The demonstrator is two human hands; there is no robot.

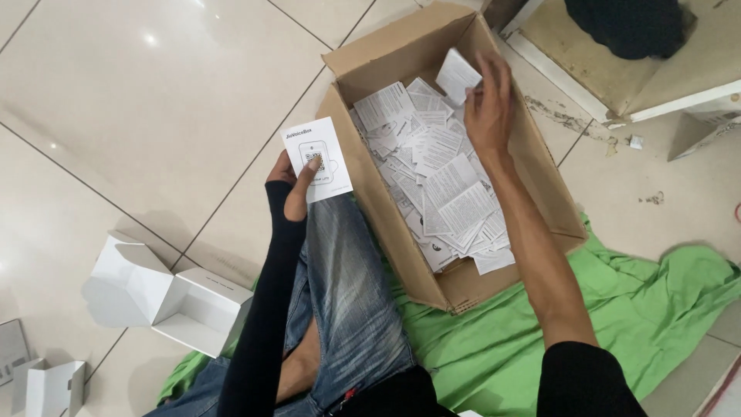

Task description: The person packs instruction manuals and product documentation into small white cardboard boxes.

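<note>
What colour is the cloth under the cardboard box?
Bright green; the cloth under the cardboard box shows best in the head view.

A brown cardboard box (401, 232) is showing plain tan walls, and the leaflets (444, 189) inside it are showing white with dense black print. The card (316, 158) is showing white with a grey outline drawing and a small black square pattern. Bright green cloth (641, 309) is lying over glossy cream tiles (154, 93) with dark grout lines. Faded blue jeans (347, 293) and a black sleeve (262, 324) are showing, beside plain white open boxes (170, 297).
</note>
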